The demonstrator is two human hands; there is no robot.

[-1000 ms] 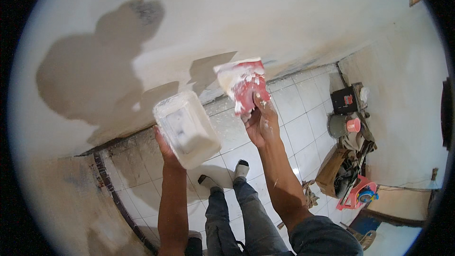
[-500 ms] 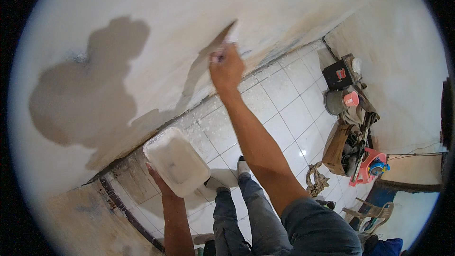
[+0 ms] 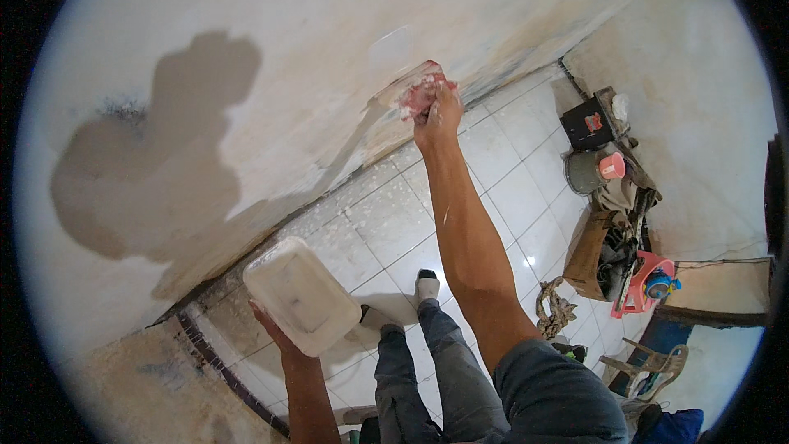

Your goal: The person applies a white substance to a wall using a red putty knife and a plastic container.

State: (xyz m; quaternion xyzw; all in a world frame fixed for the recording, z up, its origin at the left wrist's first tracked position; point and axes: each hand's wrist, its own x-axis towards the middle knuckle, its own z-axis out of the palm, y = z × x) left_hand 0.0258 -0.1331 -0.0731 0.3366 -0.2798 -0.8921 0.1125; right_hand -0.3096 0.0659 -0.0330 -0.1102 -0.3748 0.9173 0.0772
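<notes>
My right hand [image 3: 441, 119] is closed around a red putty scraper [image 3: 421, 92] smeared with white paste, held up close to the wall [image 3: 320, 41]. Just beyond the scraper, a fresh white patch [image 3: 389, 49] shows on the wall. Lower down, my left hand [image 3: 279, 333] grips the left side of a white rectangular plastic tub [image 3: 265, 273]. The tub is tilted toward me with its inside showing, and whitish paste coats it. Its bulk hides part of my left fingers.
White floor tiles [image 3: 386, 218] with pale splatters run along the wall's foot. At right stand a black box [image 3: 586, 125], a grey bucket [image 3: 582, 173] with a pink cup [image 3: 611, 166], a cardboard box [image 3: 588, 255], a pink stool [image 3: 631, 302] and a chair [image 3: 657, 370].
My right hand has moved right and slightly down with the scraper, turning its smeared face into view. A white patch now shows on the wall. The tub has shifted slightly down.
</notes>
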